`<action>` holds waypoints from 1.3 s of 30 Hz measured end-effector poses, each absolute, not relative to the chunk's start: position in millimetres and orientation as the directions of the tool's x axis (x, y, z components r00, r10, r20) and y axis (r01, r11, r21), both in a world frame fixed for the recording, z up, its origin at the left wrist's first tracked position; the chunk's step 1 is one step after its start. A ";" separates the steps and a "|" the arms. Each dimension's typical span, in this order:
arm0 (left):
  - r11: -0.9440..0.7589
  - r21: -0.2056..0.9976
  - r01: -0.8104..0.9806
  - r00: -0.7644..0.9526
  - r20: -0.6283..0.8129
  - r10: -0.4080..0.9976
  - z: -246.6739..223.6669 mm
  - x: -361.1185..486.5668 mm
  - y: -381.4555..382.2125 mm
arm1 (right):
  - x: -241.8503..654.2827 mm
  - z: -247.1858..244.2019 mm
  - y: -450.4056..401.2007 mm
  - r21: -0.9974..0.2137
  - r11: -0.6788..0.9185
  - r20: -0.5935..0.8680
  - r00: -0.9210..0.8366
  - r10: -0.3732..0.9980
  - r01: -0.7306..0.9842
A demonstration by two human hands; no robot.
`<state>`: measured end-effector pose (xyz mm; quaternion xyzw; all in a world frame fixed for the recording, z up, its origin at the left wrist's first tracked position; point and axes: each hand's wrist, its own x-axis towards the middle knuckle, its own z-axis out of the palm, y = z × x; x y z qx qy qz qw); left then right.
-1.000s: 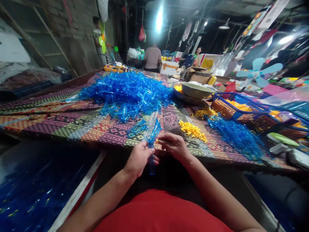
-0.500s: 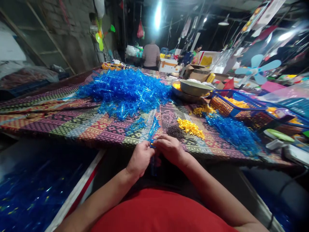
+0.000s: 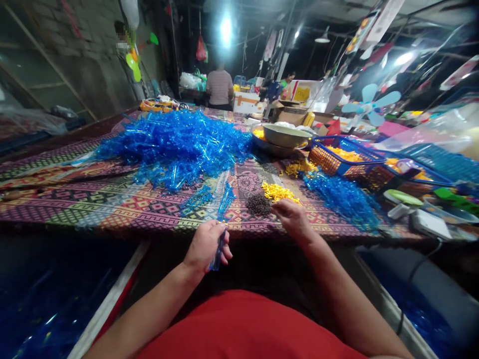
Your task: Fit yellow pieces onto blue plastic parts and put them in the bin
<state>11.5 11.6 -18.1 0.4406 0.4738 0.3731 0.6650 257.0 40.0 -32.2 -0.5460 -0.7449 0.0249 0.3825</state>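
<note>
Our left hand [image 3: 205, 247] is clenched around a slim, clear blue plastic strip [image 3: 218, 252], held just in front of the worktop's edge, with its lower end poking out below the fist and a speck of yellow at its upper tip. Our right hand [image 3: 294, 219] is over the near part of the worktop, its fingers [image 3: 279, 208] bunched loosely just beside a heap of small yellow plastic pieces [image 3: 277, 192]; we cannot tell whether they pinch anything. A small mound of dark round beads [image 3: 258, 205] lies right next to that yellow heap.

The worktop [image 3: 112, 212] is covered with a woven mat in a multicoloured geometric pattern. Beyond our hands sits a large tangled pile of translucent blue plastic strips [image 3: 175, 149], and a smaller blue tangle [image 3: 342, 199] lies to our right. Further back are a steel basin [image 3: 284, 135] resting on a wider round tray and a blue-rimmed orange mesh basket [image 3: 329, 162] holding yellow pieces. At the far end, a person in a striped shirt [image 3: 219, 89] stands with their back to us.
</note>
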 end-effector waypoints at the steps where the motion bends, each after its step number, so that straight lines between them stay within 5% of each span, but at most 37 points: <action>1: 0.343 0.935 -0.087 0.292 -0.306 0.906 -18.9 12.3 10.7 | 269.9 -32.8 40.6 -0.428 0.341 0.473 -0.114 0.874 0.837; 4: 0.355 0.928 -0.113 0.364 -0.293 0.884 -22.1 18.2 6.4 | 282.9 -36.6 38.1 -0.312 0.291 0.319 -0.189 0.929 0.904; 12: 0.363 0.925 -0.110 0.394 -0.295 0.871 -22.7 22.7 1.4 | 249.4 -40.2 38.9 -0.026 0.320 0.256 -0.303 0.918 0.947; 26: 0.374 0.920 -0.115 0.372 -0.310 0.875 -27.3 26.6 -3.2 | 255.2 -35.0 46.7 0.152 0.467 0.222 -0.490 0.843 0.871; 32: 0.371 0.920 -0.124 0.357 -0.307 0.882 -31.7 21.9 -0.7 | 250.4 -29.7 49.2 0.122 0.463 0.228 -0.479 0.848 0.878; 39: 0.353 0.926 -0.137 0.345 -0.289 0.893 -30.3 20.5 0.7 | 228.5 -32.3 45.4 -0.092 0.576 0.263 -0.538 0.801 0.812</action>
